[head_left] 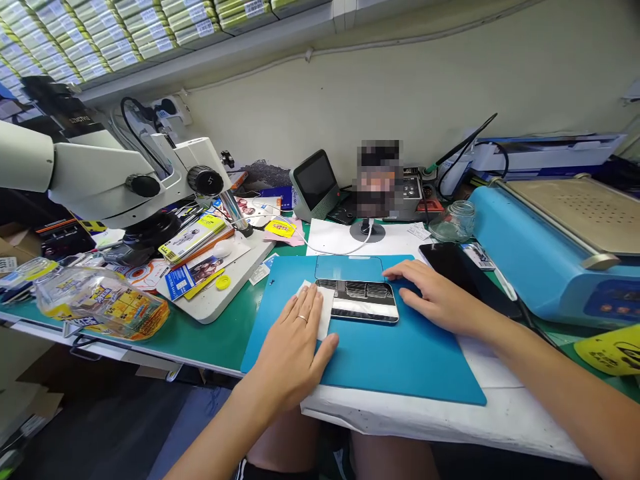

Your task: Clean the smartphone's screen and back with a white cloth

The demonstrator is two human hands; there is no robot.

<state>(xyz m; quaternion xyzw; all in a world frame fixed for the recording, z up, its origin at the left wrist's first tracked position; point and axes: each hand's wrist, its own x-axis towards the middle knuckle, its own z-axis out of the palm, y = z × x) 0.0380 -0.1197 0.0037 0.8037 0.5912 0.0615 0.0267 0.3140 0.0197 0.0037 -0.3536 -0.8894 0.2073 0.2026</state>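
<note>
A phone (367, 311) lies with its glossy face up on a blue mat (370, 363), reflecting light stripes. My left hand (295, 340), with a ring on one finger, lies flat with the fingers stretched over a white wipe (326, 313), which covers the phone's left end. The thumb stands apart from the fingers. Just beyond the phone is a thin clear glass sheet (349, 267) with a dark outline. My right hand (425, 293) is open at the right end of both, its index fingertip by the sheet's corner; whether it touches cannot be made out.
A dark phone (450, 267) lies right of the mat, before a blue machine (540, 247) with a perforated plate. A glass jar (459, 220) stands behind. On the left are a microscope (115, 177), a clear plastic jar (107, 303) and piled packets (200, 237). A white cable (345, 253) runs behind the mat.
</note>
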